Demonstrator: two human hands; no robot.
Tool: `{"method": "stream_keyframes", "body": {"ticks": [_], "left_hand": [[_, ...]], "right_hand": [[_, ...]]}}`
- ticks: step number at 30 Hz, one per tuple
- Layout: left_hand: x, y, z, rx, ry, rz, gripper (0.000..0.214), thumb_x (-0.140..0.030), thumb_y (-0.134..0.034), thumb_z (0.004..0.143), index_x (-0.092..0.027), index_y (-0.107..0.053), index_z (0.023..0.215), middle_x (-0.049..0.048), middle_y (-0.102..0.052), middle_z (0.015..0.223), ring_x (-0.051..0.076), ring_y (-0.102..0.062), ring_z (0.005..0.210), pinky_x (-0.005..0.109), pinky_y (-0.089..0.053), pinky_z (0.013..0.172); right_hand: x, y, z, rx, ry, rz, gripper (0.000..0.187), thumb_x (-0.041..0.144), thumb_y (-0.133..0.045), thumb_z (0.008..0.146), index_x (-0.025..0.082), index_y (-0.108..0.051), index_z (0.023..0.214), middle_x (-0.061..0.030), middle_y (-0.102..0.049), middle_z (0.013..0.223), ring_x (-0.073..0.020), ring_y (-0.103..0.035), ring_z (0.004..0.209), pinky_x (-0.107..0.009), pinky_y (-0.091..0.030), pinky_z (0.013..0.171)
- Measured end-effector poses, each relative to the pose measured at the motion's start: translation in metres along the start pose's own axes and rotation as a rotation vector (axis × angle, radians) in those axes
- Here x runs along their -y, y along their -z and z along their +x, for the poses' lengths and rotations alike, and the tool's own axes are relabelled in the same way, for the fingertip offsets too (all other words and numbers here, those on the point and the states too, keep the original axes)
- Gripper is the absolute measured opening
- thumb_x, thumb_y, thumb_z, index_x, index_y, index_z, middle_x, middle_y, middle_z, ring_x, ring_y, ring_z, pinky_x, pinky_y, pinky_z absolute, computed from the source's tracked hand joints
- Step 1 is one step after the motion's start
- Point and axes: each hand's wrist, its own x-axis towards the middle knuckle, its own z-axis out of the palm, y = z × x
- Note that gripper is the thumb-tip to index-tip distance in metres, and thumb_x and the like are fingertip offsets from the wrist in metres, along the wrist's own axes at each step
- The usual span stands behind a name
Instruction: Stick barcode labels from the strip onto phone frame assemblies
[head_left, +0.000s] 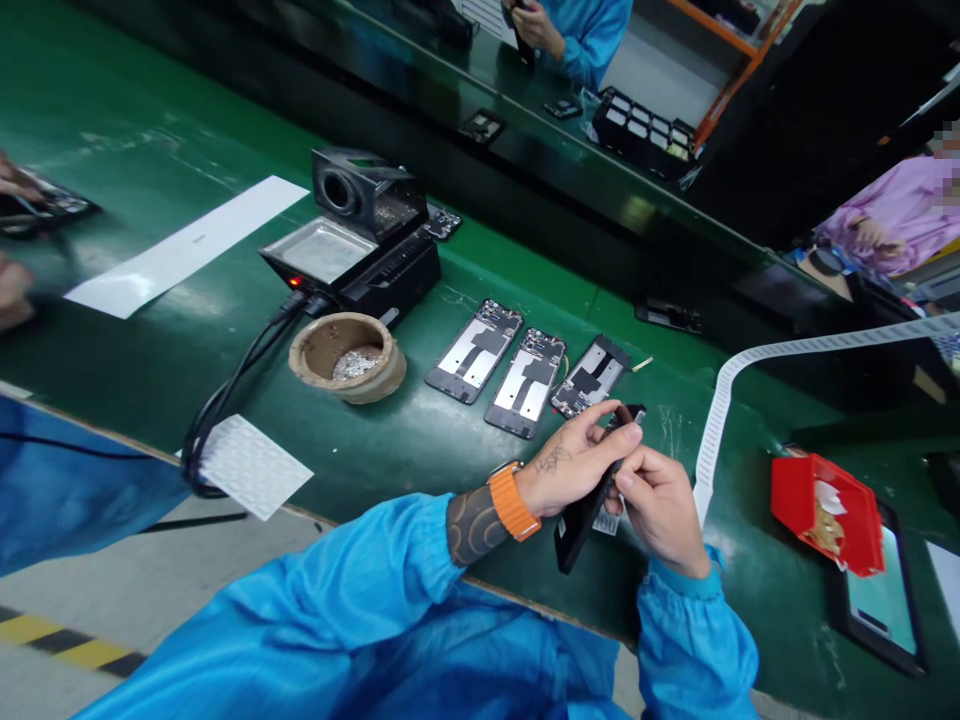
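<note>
My left hand (pixel 574 462), with an orange watch band at its wrist, grips a dark phone (pixel 579 532) tilted up on its edge above the front of the bench. At the phone's right side, my right hand (pixel 664 500) is closed, thumb and fingers pressed against its edge; the fingertips are partly hidden. Just beyond my hands lie three opened phones showing their inner boards: one at the left (pixel 474 350), one in the middle (pixel 526 382), and one at the right (pixel 592 375), partly behind my left hand.
To the left stand a clay pot (pixel 390 375) with silvery scraps and a black soldering-iron stand (pixel 390 270) with cables. A red bin (pixel 795 495) sits at the right beside a framed screen (pixel 885 590). A label strip (pixel 724 400) curves across. Co-workers' hands show left and across.
</note>
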Motion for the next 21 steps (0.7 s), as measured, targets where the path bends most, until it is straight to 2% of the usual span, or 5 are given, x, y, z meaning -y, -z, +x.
{"method": "stream_keyframes", "body": {"ticks": [5, 13, 15, 18, 21], "left_hand": [[0.002, -0.001, 0.0, -0.012, -0.009, 0.01, 0.062, -0.048, -0.064, 0.087, -0.016, -0.048, 0.137, -0.0038, -0.052, 0.073, 0.008, -0.053, 0.056, 0.024, -0.046, 0.055], [0.008, 0.007, 0.001, -0.099, -0.206, 0.195, 0.066, -0.044, -0.067, 0.086, -0.018, -0.044, 0.141, 0.003, -0.059, 0.091, 0.013, -0.058, 0.077, 0.029, -0.049, 0.074], [0.009, 0.007, 0.002, -0.125, -0.25, 0.147, 0.061, -0.043, -0.067, 0.086, -0.018, -0.046, 0.138, 0.0033, -0.059, 0.092, 0.013, -0.057, 0.079, 0.028, -0.049, 0.076], [0.009, 0.007, 0.005, -0.205, -0.303, 0.022, 0.064, -0.044, -0.068, 0.086, -0.02, -0.043, 0.14, 0.0038, -0.058, 0.096, 0.013, -0.056, 0.082, 0.028, -0.049, 0.078], [0.01, 0.007, 0.006, -0.239, -0.362, -0.048, 0.069, -0.049, -0.066, 0.087, -0.024, -0.037, 0.144, 0.0048, -0.056, 0.101, 0.013, -0.054, 0.083, 0.028, -0.049, 0.076]], "right_hand": [[0.007, -0.006, 0.0, -0.037, 0.035, -0.109, 0.031, 0.041, -0.066, 0.088, 0.019, -0.056, 0.067, 0.002, -0.059, 0.054, -0.0116, -0.053, 0.047, -0.023, -0.042, 0.049], [0.02, -0.012, 0.005, -0.075, 0.171, -0.386, 0.027, 0.033, -0.06, 0.089, 0.02, -0.05, 0.068, 0.0046, -0.05, 0.059, -0.0093, -0.044, 0.052, -0.022, -0.037, 0.05], [0.018, -0.013, 0.004, -0.177, 0.183, -0.424, 0.015, 0.031, -0.065, 0.086, 0.021, -0.054, 0.081, 0.0044, -0.053, 0.067, -0.0101, -0.048, 0.057, -0.022, -0.041, 0.054], [0.015, -0.02, -0.003, -0.446, 0.29, -0.487, 0.024, 0.026, -0.072, 0.081, 0.022, -0.053, 0.094, 0.0047, -0.052, 0.074, -0.0105, -0.05, 0.062, -0.023, -0.043, 0.058], [0.015, -0.029, -0.01, -0.481, 0.435, -0.533, 0.017, 0.022, -0.069, 0.084, 0.022, -0.052, 0.086, 0.0044, -0.048, 0.073, -0.0109, -0.049, 0.063, -0.024, -0.042, 0.059]]}}
